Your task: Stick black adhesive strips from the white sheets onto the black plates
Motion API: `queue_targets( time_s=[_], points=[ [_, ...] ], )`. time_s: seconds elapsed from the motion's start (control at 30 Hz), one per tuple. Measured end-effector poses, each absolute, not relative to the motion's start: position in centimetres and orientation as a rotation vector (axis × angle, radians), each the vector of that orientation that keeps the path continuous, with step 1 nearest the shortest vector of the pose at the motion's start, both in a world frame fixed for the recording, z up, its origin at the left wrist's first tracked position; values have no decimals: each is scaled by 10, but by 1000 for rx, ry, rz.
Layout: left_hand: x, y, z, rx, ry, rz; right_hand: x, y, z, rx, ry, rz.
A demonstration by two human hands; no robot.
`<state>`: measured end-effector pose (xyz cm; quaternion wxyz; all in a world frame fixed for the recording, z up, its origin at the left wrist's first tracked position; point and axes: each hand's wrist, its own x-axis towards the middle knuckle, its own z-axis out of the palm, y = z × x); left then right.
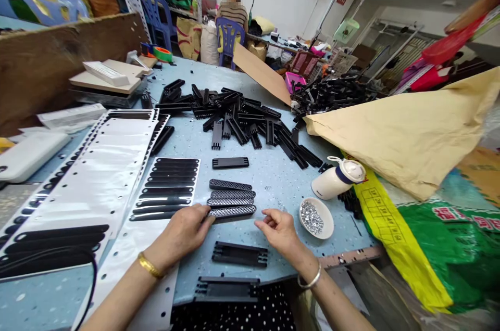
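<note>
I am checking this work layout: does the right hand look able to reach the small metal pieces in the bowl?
Probably yes: nothing seems to stand between the right hand and the bowl, the metal pieces lie uncovered, and the bottle is farther away.

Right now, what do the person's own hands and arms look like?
The left hand wears no glove, with a gold-coloured bangle at its wrist. The right hand is gloveless too, with a thin silver-coloured bangle. No sleeves show.
</note>
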<state>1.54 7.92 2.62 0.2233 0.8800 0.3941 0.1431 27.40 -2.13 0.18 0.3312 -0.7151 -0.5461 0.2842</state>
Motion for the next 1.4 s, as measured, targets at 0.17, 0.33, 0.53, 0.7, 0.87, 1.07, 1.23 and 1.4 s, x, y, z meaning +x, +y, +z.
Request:
queue_targets(
  time_s=[0.17,0.33,0.53,0.7,0.87,1.07,1.23,1.4],
  points=[
    [0,53,27,2390,920,522,278,-74,33,-1680,-1884,730],
    [6,32,16,2220,887,390,268,-80,22,-1697,-1938,617],
    [12,56,21,2148,1247,391,257,-26,6,-1749,-1900,509],
    [-9,36,19,2255,1224,738,260,-41,17,-1806,-1814,450],
    [-43,-12,4,2506,708,689,250,-109,28,-1590,-2073,550],
    [-37,-4,-17,2315,830,600,240,-97,16,-1532,-2000,405],
    [-12,36,-7,2304,1046,508,246,-50,5,-1668,-1854,419],
    [-10,46,6,2323,1142,428,252,-39,-10,-1719,-1693,479]
  ],
)
